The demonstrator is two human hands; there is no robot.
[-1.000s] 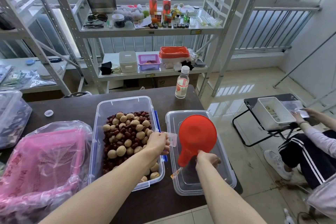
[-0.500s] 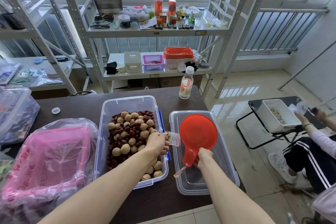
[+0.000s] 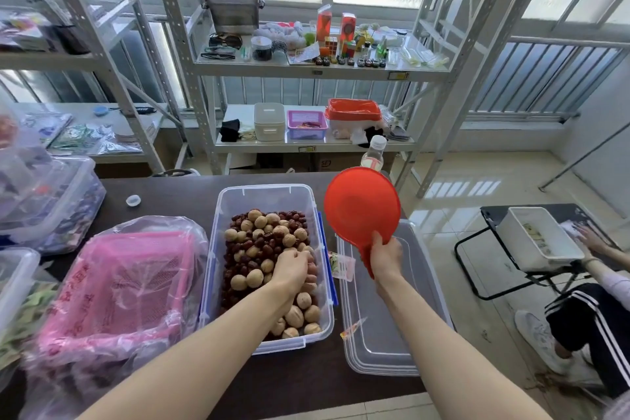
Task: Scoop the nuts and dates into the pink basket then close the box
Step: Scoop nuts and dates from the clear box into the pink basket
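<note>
A clear plastic box (image 3: 218, 225) in the middle of the dark table holds walnuts and red dates (image 3: 262, 239). My left hand (image 3: 293, 271) rests palm down on the nuts near the box's right wall, fingers curled into them. My right hand (image 3: 385, 257) grips the handle of a red scoop (image 3: 361, 204) and holds it up in the air, above the clear lid (image 3: 385, 337) lying right of the box. The pink basket (image 3: 122, 280), lined with a clear plastic bag, sits left of the box.
A water bottle (image 3: 373, 155) stands at the table's far edge behind the scoop. Small wrapped packets (image 3: 342, 264) lie between box and lid. Clear bins (image 3: 51, 194) crowd the left. Metal shelving stands behind. A seated person (image 3: 593, 303) works at a white tub on the right.
My right hand has lifted the red scoop off the lid and raised it upright. My left hand has slid from the box's right rim onto the nuts.
</note>
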